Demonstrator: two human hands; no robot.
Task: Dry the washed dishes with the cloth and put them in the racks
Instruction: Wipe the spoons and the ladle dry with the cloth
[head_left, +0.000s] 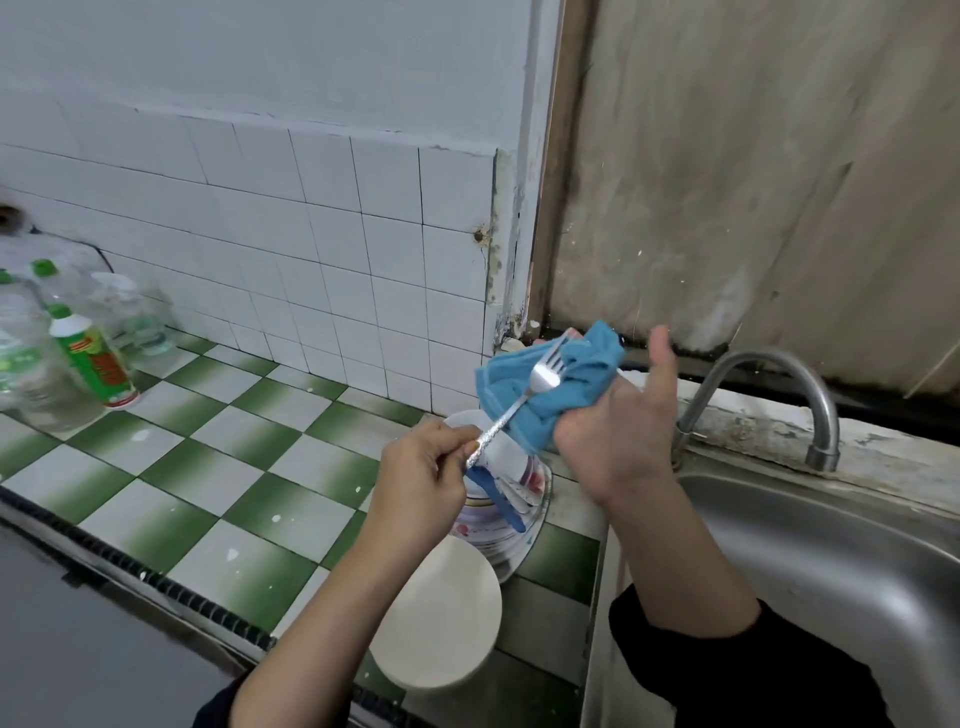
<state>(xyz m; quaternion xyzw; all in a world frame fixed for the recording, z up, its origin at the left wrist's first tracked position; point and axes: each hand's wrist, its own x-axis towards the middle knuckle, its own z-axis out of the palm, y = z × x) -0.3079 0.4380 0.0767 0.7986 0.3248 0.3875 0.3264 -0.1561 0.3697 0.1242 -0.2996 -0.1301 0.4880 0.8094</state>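
two hands are up over the corner of the surface beside the sink. the left hand (421, 467) is closed in a pinch, thumb and curled fingers gripping the textured end of a metal fork (524, 400) by its handle. the fork slants up and to the right, and its tines lie against the blue cloth (550, 387). the right hand (613, 431) holds that cloth bunched over its fingers, palm turned towards the camera. its thumb sticks straight up, clear of the fabric, and the fingers are mostly hidden behind the folds, so i cannot tell exactly how they curl.

directly below the fork and cloth a stack of dishes (524, 540) stands on the surface. it is made of patterned plates and bowls with a white cup (498, 449) on top and a blue-handled utensil (496, 499) leaning among them. just in front of the stack, partly under the left forearm, a white bowl (441, 618) sits upside down.

the surface (208, 467) is tiled in green and white checks. to the right is the steel sink (831, 561), with a curved tap (769, 364) rising behind its rim. far to the left, near the white tiled wall (311, 208), stand several plastic bottles (93, 358) with green caps.
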